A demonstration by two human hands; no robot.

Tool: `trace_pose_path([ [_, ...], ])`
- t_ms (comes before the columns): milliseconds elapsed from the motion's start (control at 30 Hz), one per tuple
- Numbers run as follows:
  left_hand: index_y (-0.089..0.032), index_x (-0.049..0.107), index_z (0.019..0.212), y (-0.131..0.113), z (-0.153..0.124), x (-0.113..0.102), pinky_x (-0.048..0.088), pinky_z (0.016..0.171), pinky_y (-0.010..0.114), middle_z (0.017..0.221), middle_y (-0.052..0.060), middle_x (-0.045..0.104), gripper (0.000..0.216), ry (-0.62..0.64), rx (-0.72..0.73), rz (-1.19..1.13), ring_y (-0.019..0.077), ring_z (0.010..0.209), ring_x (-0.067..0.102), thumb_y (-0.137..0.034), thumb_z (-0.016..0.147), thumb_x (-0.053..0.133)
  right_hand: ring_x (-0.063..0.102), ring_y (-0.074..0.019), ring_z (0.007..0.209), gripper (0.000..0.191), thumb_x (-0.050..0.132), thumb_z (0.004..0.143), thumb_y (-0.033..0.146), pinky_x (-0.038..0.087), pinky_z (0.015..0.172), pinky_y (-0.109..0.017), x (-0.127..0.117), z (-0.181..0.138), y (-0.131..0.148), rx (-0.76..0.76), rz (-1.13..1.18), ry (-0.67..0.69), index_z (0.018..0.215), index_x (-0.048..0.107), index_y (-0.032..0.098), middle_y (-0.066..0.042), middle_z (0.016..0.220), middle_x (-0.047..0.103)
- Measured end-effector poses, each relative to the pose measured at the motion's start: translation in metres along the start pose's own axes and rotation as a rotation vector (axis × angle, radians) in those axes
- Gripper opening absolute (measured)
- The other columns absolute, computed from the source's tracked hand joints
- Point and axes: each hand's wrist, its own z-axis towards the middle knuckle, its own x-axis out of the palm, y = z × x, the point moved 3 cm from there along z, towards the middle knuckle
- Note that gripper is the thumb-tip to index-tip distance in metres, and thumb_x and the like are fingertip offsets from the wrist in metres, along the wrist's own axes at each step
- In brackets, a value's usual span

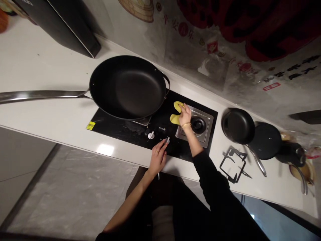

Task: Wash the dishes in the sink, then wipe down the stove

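My right hand (185, 116) presses a yellow cloth (175, 118) onto the black glass gas cooktop (165, 108), just left of the right burner (199, 125). The cloth sticks out past my fingers in two folds. At the cooktop's front edge, my left hand (157, 155) lies with its fingers stretched out, holding nothing. Its fingertips are close to the right knob (167, 140); whether they touch it I cannot tell. The left knob (150, 135) is a little farther left. A large black frying pan (127, 87) covers most of the cooktop's left side.
The pan's long steel handle (42, 95) reaches left over the white counter (30, 70). To the right lie a black pot support (233, 164), a small frying pan (238, 125) and a round black lid-like piece (266, 140). A dark appliance (67, 23) stands at back left.
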Motion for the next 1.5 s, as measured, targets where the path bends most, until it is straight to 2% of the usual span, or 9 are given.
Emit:
trace_pose_path([
  [100,-0.029,0.039,0.149,0.008,-0.005,-0.007,0.042,0.108,0.049,0.149,0.014,0.047,0.051,-0.005,-0.023,-0.002,0.0271,0.135,0.047,-0.02,0.099,0.041,0.019,-0.0276,0.15,0.056,0.038,0.098,0.028,0.022,0.121,-0.048,0.019,0.01,0.005,0.005,-0.153,0.185,0.152,0.037,0.014,-0.011,0.161,0.03],
  [233,-0.027,0.043,0.147,0.015,-0.004,-0.013,0.042,0.108,0.049,0.148,0.014,0.048,0.048,-0.028,-0.051,0.001,0.0273,0.134,0.047,-0.022,0.099,0.04,0.011,-0.0296,0.153,0.068,0.044,0.099,0.043,0.016,0.124,-0.048,0.034,-0.04,0.009,-0.1,-0.209,0.218,0.155,0.03,0.006,-0.017,0.163,0.024],
  [533,-0.026,0.045,0.144,0.003,0.019,-0.018,0.041,0.108,0.048,0.146,0.013,0.049,0.048,-0.109,0.057,-0.034,0.0253,0.132,0.047,-0.015,0.097,0.043,0.057,-0.0191,0.124,0.043,0.036,0.095,0.014,0.045,0.11,-0.037,0.023,-0.138,-0.025,-0.398,0.116,0.119,0.124,0.067,0.02,-0.007,0.124,0.069],
  [667,-0.026,0.049,0.141,0.004,0.022,-0.017,0.042,0.107,0.048,0.143,0.012,0.052,0.046,-0.117,0.034,-0.054,0.0248,0.13,0.048,-0.014,0.097,0.044,0.057,-0.0241,0.122,0.044,0.036,0.094,0.017,0.043,0.107,-0.045,0.01,-0.122,-0.047,-0.168,0.049,-0.082,0.131,0.061,0.017,-0.012,0.131,0.064],
  [833,-0.026,0.052,0.138,0.004,0.021,-0.006,0.043,0.106,0.047,0.14,0.011,0.055,0.044,-0.067,0.045,-0.094,0.0244,0.129,0.05,-0.013,0.097,0.043,0.037,-0.026,0.142,0.064,0.045,0.085,0.004,0.027,0.116,-0.047,0.032,-0.104,-0.036,-0.019,-0.238,0.091,0.148,0.046,0.019,-0.012,0.153,0.044],
  [1100,-0.026,0.053,0.138,0.002,0.022,0.002,0.041,0.109,0.049,0.142,0.011,0.055,0.044,0.051,0.102,-0.141,0.0237,0.131,0.05,-0.013,0.096,0.043,0.044,-0.0242,0.131,0.07,0.04,0.075,-0.006,0.036,0.109,-0.04,0.015,-0.196,-0.08,-0.03,-0.182,0.113,0.138,0.058,0.02,-0.007,0.147,0.052],
  [1267,-0.026,0.054,0.136,0.006,0.026,-0.001,0.042,0.108,0.048,0.14,0.01,0.056,0.043,0.066,0.127,-0.119,0.0229,0.129,0.051,-0.012,0.096,0.043,0.048,-0.0266,0.12,0.064,0.037,0.082,-0.001,0.041,0.1,-0.042,-0.005,-0.174,-0.085,0.173,-0.153,-0.085,0.141,0.054,0.017,-0.014,0.138,0.056],
  [1400,-0.026,0.055,0.134,0.004,0.027,0.003,0.041,0.109,0.049,0.14,0.011,0.056,0.042,0.14,0.168,-0.116,0.0234,0.13,0.05,-0.013,0.097,0.043,0.046,-0.0308,0.12,0.061,0.042,0.088,0.006,0.038,0.099,-0.049,0.018,-0.135,-0.039,0.146,-0.235,0.062,0.145,0.051,0.026,-0.014,0.141,0.054],
  [1500,-0.025,0.056,0.133,0.004,0.024,0.006,0.041,0.108,0.049,0.14,0.011,0.055,0.041,0.197,0.186,-0.12,0.0241,0.13,0.05,-0.013,0.097,0.044,0.044,-0.0306,0.123,0.063,0.04,0.091,0.006,0.038,0.098,-0.049,0.029,-0.135,-0.035,0.151,-0.274,0.139,0.149,0.045,0.029,-0.012,0.146,0.05],
])
